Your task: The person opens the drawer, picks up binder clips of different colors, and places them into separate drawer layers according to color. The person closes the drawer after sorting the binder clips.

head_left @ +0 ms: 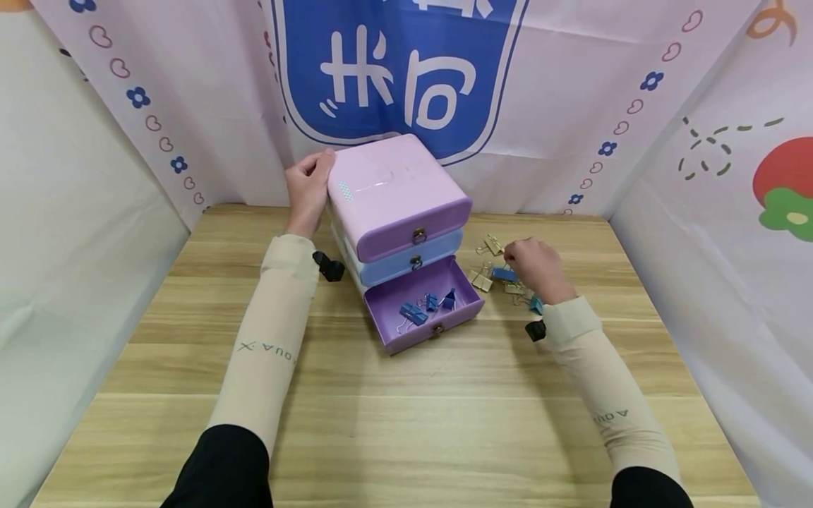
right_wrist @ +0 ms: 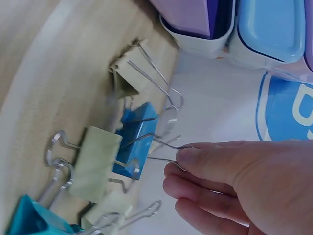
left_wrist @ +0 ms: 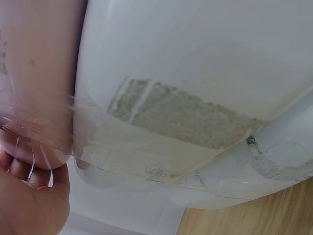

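A small drawer box [head_left: 396, 190] with a pink top stands on the table, its lowest purple drawer [head_left: 375, 310] pulled out with several blue binder clips [head_left: 413, 313] inside. My left hand [head_left: 308, 189] grips the box's back left corner; in the left wrist view its fingers [left_wrist: 19, 171] curl round the pink edge. To the right of the box, my right hand [right_wrist: 220, 186] pinches the wire handle of a blue binder clip [right_wrist: 137, 139] between thumb and forefinger. Pale yellow binder clips [right_wrist: 95, 159] and a teal one [right_wrist: 34, 218] lie close around it.
The blue middle drawer [head_left: 406, 257] and the purple top drawer [head_left: 394, 236] are closed. Behind the box hangs a printed cloth [head_left: 559, 85] with a blue badge. The wooden table [head_left: 419, 423] extends in front of the box.
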The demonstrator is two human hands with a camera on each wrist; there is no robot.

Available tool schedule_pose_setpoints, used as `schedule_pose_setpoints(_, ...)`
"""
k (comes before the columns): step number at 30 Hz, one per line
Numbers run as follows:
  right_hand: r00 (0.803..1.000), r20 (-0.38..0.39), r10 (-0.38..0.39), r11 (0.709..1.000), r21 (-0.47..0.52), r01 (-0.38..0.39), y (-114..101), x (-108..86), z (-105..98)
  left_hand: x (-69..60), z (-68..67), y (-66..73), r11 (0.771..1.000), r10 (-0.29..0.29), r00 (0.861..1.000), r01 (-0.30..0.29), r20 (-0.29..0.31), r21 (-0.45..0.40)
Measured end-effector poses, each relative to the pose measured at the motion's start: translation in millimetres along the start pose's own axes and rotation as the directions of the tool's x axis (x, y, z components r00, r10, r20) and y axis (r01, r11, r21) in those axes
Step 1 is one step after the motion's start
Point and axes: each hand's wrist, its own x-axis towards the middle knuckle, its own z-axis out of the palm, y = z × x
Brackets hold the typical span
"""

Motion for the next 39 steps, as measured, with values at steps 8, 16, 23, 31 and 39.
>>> schedule_pose_setpoints(8, 0.999, -0.033, -0.011, 1.000, 0.006, 0.011, 1, -2.1, -16, 1.3, 1.0, -2.2, 1.000, 0.019, 1.000, -0.018, -0.006, 0.003)
schedule_pose_setpoints(16, 0.998, -0.066, -0.026, 1.000, 0.015, 0.027, -6, -6.1, -30, 1.1, 1.0, -2.6, 1.000, 0.020, 1.000, -0.020, -0.010, -0.002)
schedule_pose_setpoints(23, 0.997, -0.070, -0.039, 0.999, 0.029, 0.041, -20, -9.4, -42, 0.2, 1.2, -0.9, 1.000, 0.009, 1.000, -0.009, -0.009, -0.006)
schedule_pose_setpoints(31, 0.990, -0.104, -0.092, 0.995, 0.028, 0.095, -44, -12.8, -49, 1.4, 1.5, -1.5, 1.000, 0.006, 1.000, -0.006, -0.011, -0.003)
schedule_pose_setpoints(39, 0.979, -0.100, -0.177, 0.984, 0.011, 0.179, -73, -16.7, -51, 0.5, 1.8, -2.0, 1.000, 0.016, 1.000, -0.016, -0.012, -0.005)
